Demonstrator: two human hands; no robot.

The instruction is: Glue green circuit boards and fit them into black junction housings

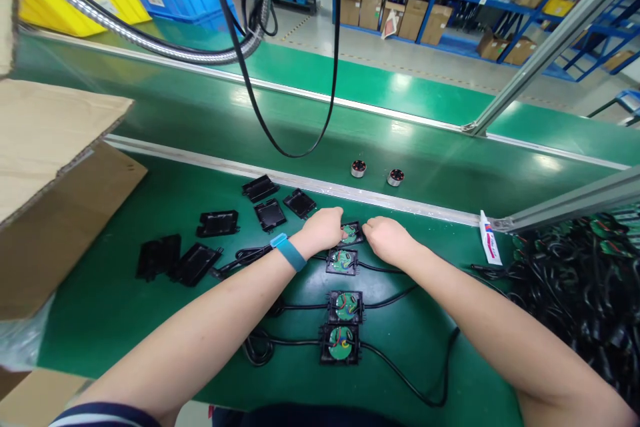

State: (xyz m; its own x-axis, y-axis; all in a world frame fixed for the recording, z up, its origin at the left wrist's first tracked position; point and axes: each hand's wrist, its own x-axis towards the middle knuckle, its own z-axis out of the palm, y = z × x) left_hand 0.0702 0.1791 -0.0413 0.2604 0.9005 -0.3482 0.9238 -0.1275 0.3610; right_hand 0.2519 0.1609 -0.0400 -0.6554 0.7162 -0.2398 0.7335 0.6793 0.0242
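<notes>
A small black plastic case with a green circuit board inside lies between my two hands. My left hand is closed at its left side, fingertips against the case. At the right edge, my right hand is pinched closed; what it grips is hidden by the fingers. Just below is another open case with a board, and nearer me stand two more, an upper case and a lower case. Black cables leave these cases on both sides.
Several black plastic covers lie left of my hands. Two metal rings with dark insides sit beyond the metal rail. A white tube lies at right beside a pile of black cables. A cardboard box stands left; a black cable loop hangs ahead.
</notes>
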